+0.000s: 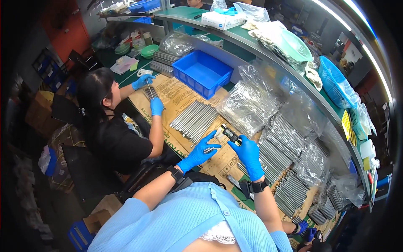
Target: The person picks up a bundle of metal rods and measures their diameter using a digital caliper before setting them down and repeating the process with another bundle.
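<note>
My left hand (196, 157), in a blue glove, is closed round a small bunch of thin metal rods (209, 150), their round ends showing at the fingers. In my gloved right hand (249, 156) is a black digital caliper (230, 134), held near its display with the thumb and fingers. The caliper's jaws point toward my left fingertips; whether a rod sits between them cannot be made out. Just beyond my left hand, a row of loose metal rods (194, 120) lies on brown paper sheeting (140, 98). More rods (275, 157) are stacked beside my right hand.
A blue plastic bin (202, 72) stands at the back. Plastic-wrapped rod bundles (247, 105) cover the right side under a raised green shelf (184, 12). At left, a co-worker (121, 122) in blue gloves handles rods. Another person's gloved hands (305, 231) show at lower right.
</note>
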{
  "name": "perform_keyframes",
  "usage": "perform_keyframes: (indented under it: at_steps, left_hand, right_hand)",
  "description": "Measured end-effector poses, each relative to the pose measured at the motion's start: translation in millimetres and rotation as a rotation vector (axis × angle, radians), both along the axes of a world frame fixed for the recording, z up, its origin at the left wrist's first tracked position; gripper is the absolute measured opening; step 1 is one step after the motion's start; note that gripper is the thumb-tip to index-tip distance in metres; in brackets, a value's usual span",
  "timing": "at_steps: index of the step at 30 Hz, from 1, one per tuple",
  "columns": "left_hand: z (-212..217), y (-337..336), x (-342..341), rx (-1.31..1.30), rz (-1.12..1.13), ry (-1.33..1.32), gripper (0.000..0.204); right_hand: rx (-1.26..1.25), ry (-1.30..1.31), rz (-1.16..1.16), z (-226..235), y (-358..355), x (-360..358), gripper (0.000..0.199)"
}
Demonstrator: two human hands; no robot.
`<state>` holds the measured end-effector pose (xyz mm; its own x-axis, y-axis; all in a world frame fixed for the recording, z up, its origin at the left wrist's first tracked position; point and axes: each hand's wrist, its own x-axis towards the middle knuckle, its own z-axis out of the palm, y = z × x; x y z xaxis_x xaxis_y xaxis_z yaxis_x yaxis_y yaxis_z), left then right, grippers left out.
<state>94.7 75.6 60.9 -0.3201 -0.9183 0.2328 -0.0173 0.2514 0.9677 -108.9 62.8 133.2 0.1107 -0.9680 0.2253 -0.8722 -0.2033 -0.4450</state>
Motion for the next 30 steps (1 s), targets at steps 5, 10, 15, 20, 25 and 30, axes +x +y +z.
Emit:
perform_keyframes:
  at_steps: [5,10,15,20,25,30]
  left_hand:
    - [-12.8,-12.6,-5.9,-0.027,0.042,-0.15,0.031]
    - [-41.6,-24.0,-8.2,0.111,0.055,0.194,0.034]
    - [-37.1,-24.9,-7.3,0.217,0.089,0.193,0.033]
    - [-29.9,-23.3,-11.9,0.182,0.094,0.146,0.033]
    - [-28.3,-22.3,-11.6,0.185,0.097,0.165,0.032]
    - [-34.3,-20.3,-11.4,0.163,0.074,0.177,0.032]
  right_hand:
    - [-0.032,0.025,0.01,-9.3,-5.5,15.4,0.045]
    - [0.074,0.013,-0.005,-13.9,-3.8,-0.1,0.045]
    - [0.086,-0.024,0.009,-29.6,6.6,-5.3,0.046]
    - [0.111,-0.072,0.016,-33.5,10.3,-5.8,0.048]
    - [0.124,-0.07,0.021,-34.8,10.8,-7.4,0.048]
    - [0.185,-0.096,0.029,-31.6,11.9,-11.8,0.049]
